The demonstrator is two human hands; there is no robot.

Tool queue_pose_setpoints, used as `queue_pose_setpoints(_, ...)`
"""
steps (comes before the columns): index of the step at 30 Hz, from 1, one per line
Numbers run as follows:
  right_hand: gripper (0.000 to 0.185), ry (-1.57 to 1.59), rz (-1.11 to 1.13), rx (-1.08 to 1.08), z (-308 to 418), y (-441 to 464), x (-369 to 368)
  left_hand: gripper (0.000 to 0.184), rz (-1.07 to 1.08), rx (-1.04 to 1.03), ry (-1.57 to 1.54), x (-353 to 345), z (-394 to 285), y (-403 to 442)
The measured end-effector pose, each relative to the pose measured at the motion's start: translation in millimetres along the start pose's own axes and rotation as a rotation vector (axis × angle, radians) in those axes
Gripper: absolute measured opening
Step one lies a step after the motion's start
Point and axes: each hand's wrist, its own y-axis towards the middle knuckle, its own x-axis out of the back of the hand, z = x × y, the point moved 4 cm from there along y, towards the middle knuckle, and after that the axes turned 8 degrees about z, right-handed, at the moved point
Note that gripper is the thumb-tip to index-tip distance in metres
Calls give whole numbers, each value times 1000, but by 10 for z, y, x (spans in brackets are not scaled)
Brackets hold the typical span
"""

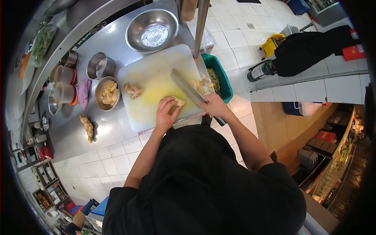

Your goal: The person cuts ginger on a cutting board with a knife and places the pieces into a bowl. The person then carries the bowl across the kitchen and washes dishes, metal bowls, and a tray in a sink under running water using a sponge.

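Observation:
My left hand point(168, 111) is closed around a piece of ginger point(179, 102), pressing it on the white cutting board point(137, 74). In my right hand point(216, 106) is a large knife point(186, 86), its broad blade slanting up and left over the board, just right of the ginger. Peelings and cut bits point(201, 84) lie beyond the blade at the board's right edge. An unpeeled ginger root point(133, 91) rests on the board's left side. Left of the board, a steel bowl point(97, 94) contains several peeled ginger pieces point(110, 94).
A wide steel bowl point(133, 35) stands behind the board, near a metal post point(201, 29). A green-lined bin point(224, 84) with scraps is right of the table. Another ginger root point(86, 128), a steel pot point(94, 66), a purple cloth point(83, 92) and plastic tubs point(64, 93) occupy the left side.

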Motion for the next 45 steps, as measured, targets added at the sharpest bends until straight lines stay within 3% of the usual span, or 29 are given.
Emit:
queue_pose_setpoints(1,29,-3,0,3,-60,-70,2,27,-3,-1,1,8,-4,8)
queue_pose_setpoints(3,29,110,-215,-96,-185,-227,75,27,11,23,6,-8,-23,15)
queue_pose_setpoints(5,29,64,-230,-122,-179,-311,95,28,1,-11,18,-19,-4,-6)
queue_pose_setpoints(7,24,-399,-332,261,54,-331,43,28,-8,-45,32,-23,-27,-7)
queue_pose_setpoints(10,19,-673,-141,67,427,-416,-201,29,14,-45,77,-30,-40,-31)
queue_pose_setpoints(13,16,-744,-30,60,543,-521,-443,29,21,-14,116,-42,-13,-53)
queue_pose_setpoints(18,17,-746,-45,39,487,-529,-508,28,17,-24,148,-50,-2,-96)
queue_pose_setpoints(24,17,-732,-108,125,251,173,-556,30,-35,-41,115,-31,-67,-44)
queue_pose_setpoints(27,22,-485,-230,296,106,182,-328,33,-2,-34,82,-49,-22,-54)
queue_pose_setpoints(29,26,-176,-72,49,128,-6,-58,34,13,-33,82,-32,-80,-15)
queue_pose_setpoints(34,30,155,-167,-96,-306,-311,224,37,78,-29,90,-70,-24,97)
queue_pose_setpoints(37,31,230,-289,-128,-425,-422,335,35,143,-3,150,-114,2,187)
queue_pose_setpoints(45,32,343,-271,-99,-615,-253,293,35,117,102,213,-214,62,239)
